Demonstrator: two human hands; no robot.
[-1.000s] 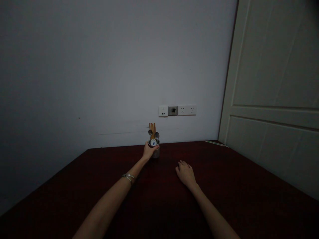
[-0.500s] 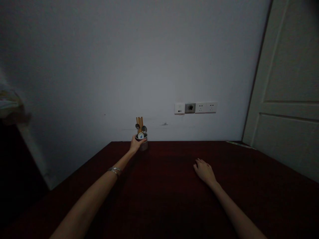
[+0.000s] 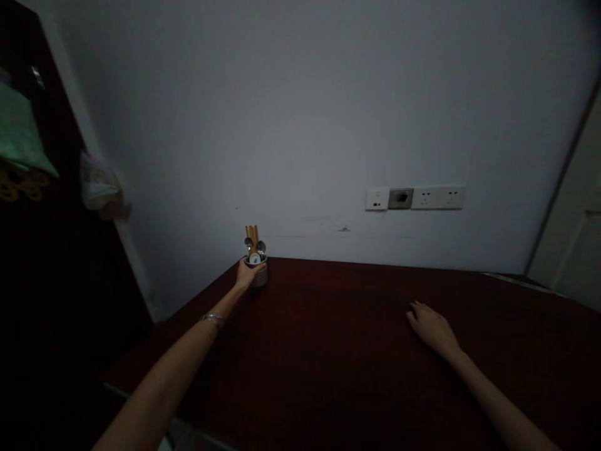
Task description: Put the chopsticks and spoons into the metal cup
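My left hand point(image 3: 246, 274) reaches far forward, its fingers wrapped around a utensil holder point(image 3: 260, 277), a small greyish cup near the back left corner of the table. Out of the holder stick several wooden chopsticks point(image 3: 253, 237), two metal spoons point(image 3: 261, 247) and a white piece with a blue mark point(image 3: 255, 259), perhaps a ceramic spoon. The thumb lies across the near side of the cup; the other fingers are mostly hidden behind it. Palm down on the table, my right hand point(image 3: 432, 329) rests with fingers loosely stretched and holds nothing.
The dark red table point(image 3: 319, 351) meets a pale wall point(image 3: 300, 125) at the back. Wall sockets point(image 3: 436, 198) sit above its right half. At the left are a dark door point(image 3: 56, 263), a hanging bag point(image 3: 97, 185) and a green cloth point(image 3: 21, 128). A pale door point(image 3: 577, 238) stands right.
The view has turned left. My left hand has shifted the utensil holder leftward along the back of the table, toward the corner. My right hand stays in place on the table.
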